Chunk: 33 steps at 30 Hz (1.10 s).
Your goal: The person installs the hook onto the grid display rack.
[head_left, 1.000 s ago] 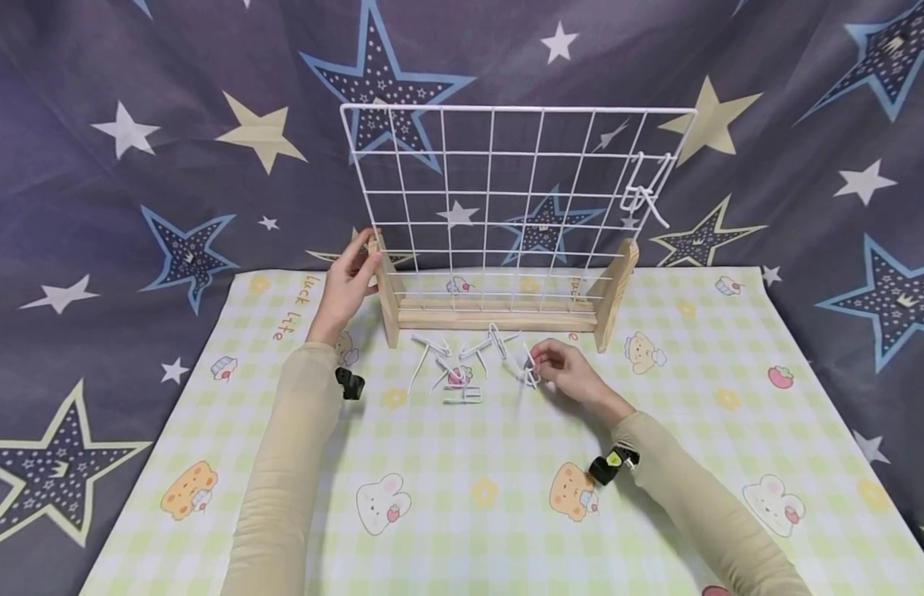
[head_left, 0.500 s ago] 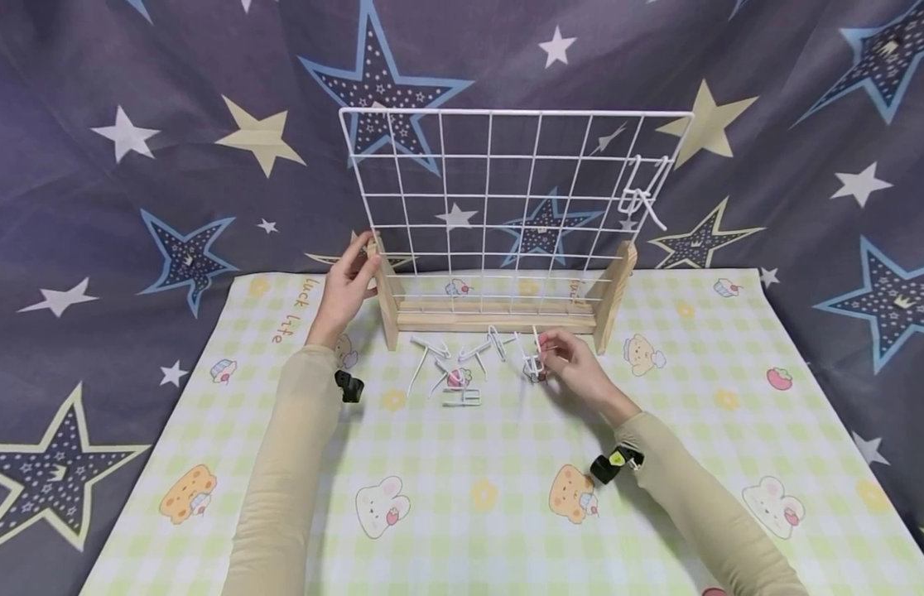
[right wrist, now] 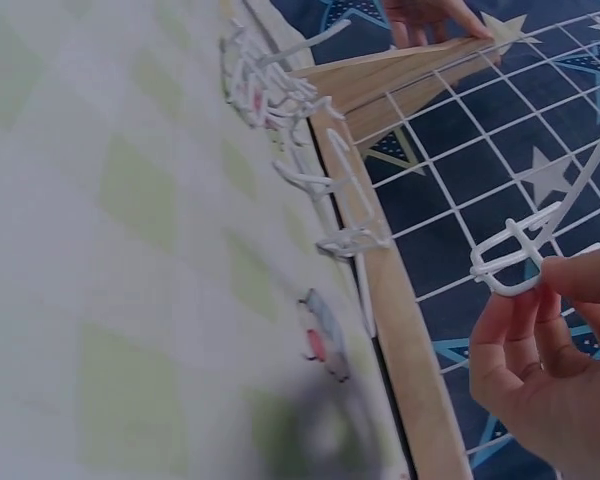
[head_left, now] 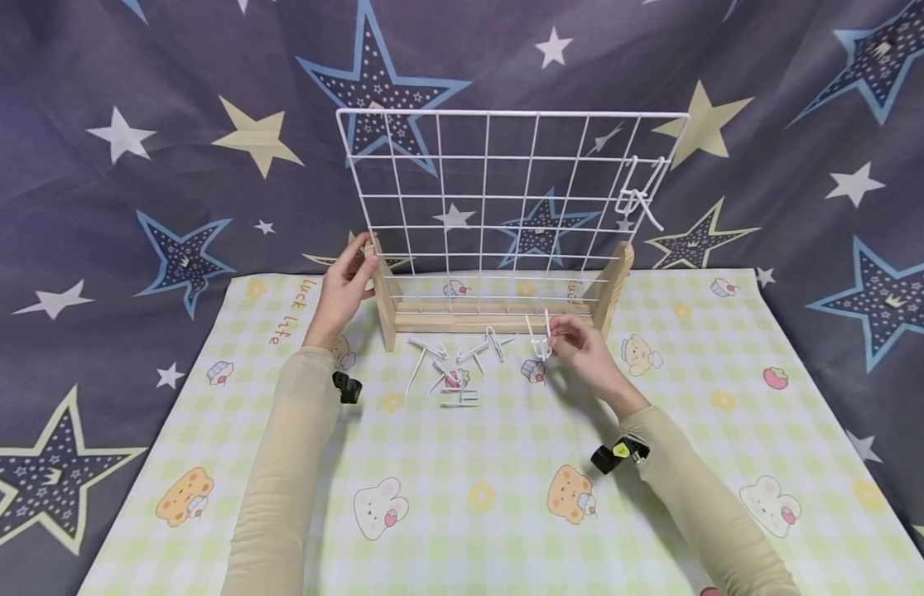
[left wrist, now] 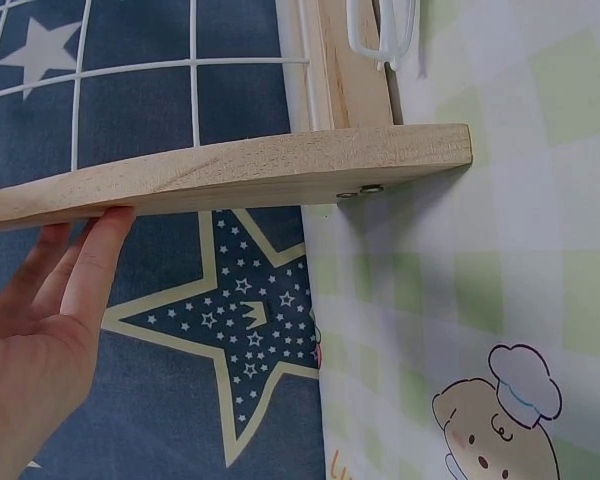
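Nearest the viewer, two long sleeves (head_left: 276, 472) extended over the worktop (head_left: 484, 546), which was covered in checked cloth. Beyond them, just in front of the wooden base bar (head_left: 499, 319), several loose white hooks (right wrist: 255, 92) lay in a cluster, some overlapping; an exact count could not be made. These were judged to be the outstanding portion of the work. To the right of the cluster, the right hand (head_left: 589, 356) held one further white hook (right wrist: 527, 240), clear of the cloth and in front of the base bar. Its thumb and fingers were pressed together, pinching the hook at its bent wire end, with the long prongs pointing upward. That piece was noted as in hand and not yet attached. Farther off at the left, the left hand (head_left: 346, 283) held the upper end of the left wooden upright (head_left: 385, 302) between thumb and forefinger; other fingers lay nearly straight against its outer face, apparently to steady the stand. The white wire grid (head_left: 486, 156) stood between the two uprights, leaning slightly. At its upper right corner hung at least one hook assembly (head_left: 636, 197), the only completed placement observed; progress was therefore assessed as early. A star-patterned curtain (head_left: 507, 50) closed the background.
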{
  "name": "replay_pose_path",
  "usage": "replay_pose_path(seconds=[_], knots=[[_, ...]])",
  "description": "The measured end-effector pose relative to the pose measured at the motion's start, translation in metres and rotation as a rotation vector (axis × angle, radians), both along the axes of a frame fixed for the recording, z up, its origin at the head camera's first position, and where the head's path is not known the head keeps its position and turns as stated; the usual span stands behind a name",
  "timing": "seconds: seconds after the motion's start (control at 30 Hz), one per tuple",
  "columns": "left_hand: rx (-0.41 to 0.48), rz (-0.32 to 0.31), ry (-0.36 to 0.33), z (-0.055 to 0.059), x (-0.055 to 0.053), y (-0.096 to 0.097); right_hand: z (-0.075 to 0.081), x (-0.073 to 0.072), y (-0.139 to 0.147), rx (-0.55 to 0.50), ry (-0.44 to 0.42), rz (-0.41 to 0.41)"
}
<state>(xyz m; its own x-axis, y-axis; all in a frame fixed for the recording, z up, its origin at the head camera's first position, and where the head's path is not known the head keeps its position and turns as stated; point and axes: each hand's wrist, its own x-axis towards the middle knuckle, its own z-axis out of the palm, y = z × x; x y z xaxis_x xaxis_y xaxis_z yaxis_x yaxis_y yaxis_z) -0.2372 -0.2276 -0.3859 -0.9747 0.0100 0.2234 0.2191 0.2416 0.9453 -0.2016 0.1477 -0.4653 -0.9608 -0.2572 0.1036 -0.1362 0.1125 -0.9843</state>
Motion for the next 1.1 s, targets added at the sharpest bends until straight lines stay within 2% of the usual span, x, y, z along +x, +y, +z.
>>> replay_pose_path(seconds=[0.17, 0.4, 0.53, 0.7, 0.93, 1.1], knots=[[-0.003, -0.004, 0.004, -0.003, -0.003, -0.002, 0.009, -0.001, 0.0, -0.065, -0.02, -0.02], [-0.008, 0.019, 0.012, -0.026, -0.019, -0.01, 0.02, -0.005, 0.001, -0.132, -0.009, -0.057], [-0.021, 0.029, 0.022, -0.03, -0.022, -0.011, 0.028, -0.009, 0.002, -0.144, 0.012, -0.074], [-0.004, 0.021, 0.006, -0.027, -0.02, -0.01, 0.035, -0.015, 0.006, -0.16, 0.028, -0.088], [0.002, -0.002, -0.005, -0.004, -0.005, -0.002, 0.044, -0.024, 0.012, -0.171, 0.04, -0.1], [0.005, 0.0, -0.018, -0.001, -0.002, -0.001, 0.052, -0.029, 0.014, -0.183, 0.071, -0.107]])
